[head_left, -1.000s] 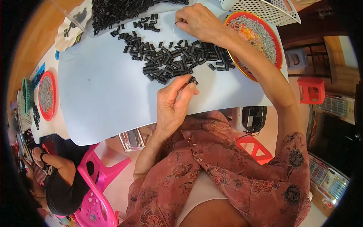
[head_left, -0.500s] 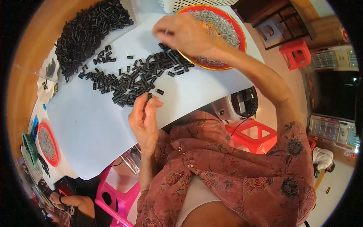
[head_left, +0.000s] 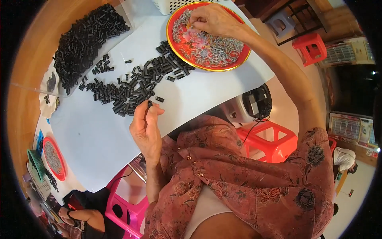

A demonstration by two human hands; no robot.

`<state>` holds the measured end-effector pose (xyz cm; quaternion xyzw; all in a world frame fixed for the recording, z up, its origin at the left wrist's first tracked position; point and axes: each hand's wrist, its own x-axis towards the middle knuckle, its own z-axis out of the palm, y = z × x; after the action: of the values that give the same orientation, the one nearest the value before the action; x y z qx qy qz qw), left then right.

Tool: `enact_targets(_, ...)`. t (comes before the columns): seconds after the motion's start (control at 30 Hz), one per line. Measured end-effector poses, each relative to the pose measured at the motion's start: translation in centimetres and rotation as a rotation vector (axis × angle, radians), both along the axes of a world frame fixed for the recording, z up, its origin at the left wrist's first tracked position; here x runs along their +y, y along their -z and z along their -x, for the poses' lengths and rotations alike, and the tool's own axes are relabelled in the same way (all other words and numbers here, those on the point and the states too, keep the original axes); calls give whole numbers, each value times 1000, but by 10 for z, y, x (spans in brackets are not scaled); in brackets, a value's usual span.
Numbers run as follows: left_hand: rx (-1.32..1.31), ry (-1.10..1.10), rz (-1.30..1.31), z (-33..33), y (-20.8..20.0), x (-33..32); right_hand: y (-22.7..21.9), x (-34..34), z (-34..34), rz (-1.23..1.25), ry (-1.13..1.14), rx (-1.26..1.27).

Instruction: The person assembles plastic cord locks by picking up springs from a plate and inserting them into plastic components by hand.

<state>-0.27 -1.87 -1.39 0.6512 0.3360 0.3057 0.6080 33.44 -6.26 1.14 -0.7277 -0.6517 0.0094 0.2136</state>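
Landmark tray: a round red tray with a gold rim is resting on a smooth white tabletop, and every place below is being told from it.
Metal bits: small silver-grey metal pieces are lying scattered inside the tray, over its pink flower pattern.
Right hand: the person's bare right hand is reaching over the tray's far part, fingertips bunching together among the metal bits; whether they are gripping one cannot be told.
Left hand: the bare left hand is staying to the left of the tray and nearer the person, thumb and forefinger pinching a short black tubular piece.
Lone part: one similar black piece is lying just beside those fingertips, left of the tray on the near side.
Loose pile: many more black pieces are spreading leftward from the tray's left edge.
Big heap: a dense mound of black pieces is sitting well left of the tray.
Basket: a white perforated basket is standing just beyond the tray.
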Motion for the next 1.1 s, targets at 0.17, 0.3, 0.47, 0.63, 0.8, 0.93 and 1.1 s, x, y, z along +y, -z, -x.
enact_targets(0.17,24,2,-3,0,-2,1,2,-2,-3,-62,73,-27)
enact_targets(0.3,20,-1,-4,0,0,1,3,-1,0,-103,10,6)
enact_targets(0.47,5,3,-11,-1,-1,1,0,0,1,-6,-41,11)
enact_targets(0.63,8,4,-25,0,1,1,-6,3,1,116,207,-51)
enact_targets(0.8,20,17,-34,0,-1,1,11,10,1,-243,-4,-16)
enact_targets(0.93,17,10,-37,0,-1,1,10,8,-1,-93,90,32)
enact_targets(1.1,3,7,-35,-1,-1,1,10,4,-12,-143,186,110)
